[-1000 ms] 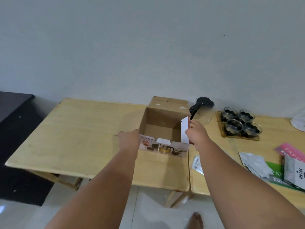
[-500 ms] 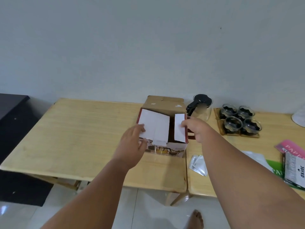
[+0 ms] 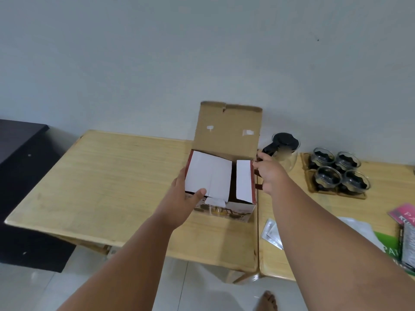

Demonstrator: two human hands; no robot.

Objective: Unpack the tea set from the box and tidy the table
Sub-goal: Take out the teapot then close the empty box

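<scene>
The side flaps (image 3: 208, 173) had folded over the cardboard box (image 3: 224, 209) on the table (image 3: 125, 176), and its rear lid (image 3: 226, 131) had risen. The left hand (image 3: 184, 198) and right hand (image 3: 269, 173) each gripped a box side; the glass teapot (image 3: 285, 149) stood unpacked alongside.

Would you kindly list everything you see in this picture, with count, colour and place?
tables: two, light wood, side by side
box: one, brown cardboard, white inner flaps, lid up, on the left table's right end
teapot: one, clear glass, black lid, right of the box
cups: four, clear glass, on the tray
tray: one, wooden, on the right table
sachets: count unclear, silvery, right table's front edge
wrapper: one, whitish, beside the right forearm
printed packs: pink, green, grey, count unclear, far right
cabinet: one, black, far left
foot: one, bare, on the floor below
left hand: grips the box's left flap
right hand: grips the box's right wall
</scene>
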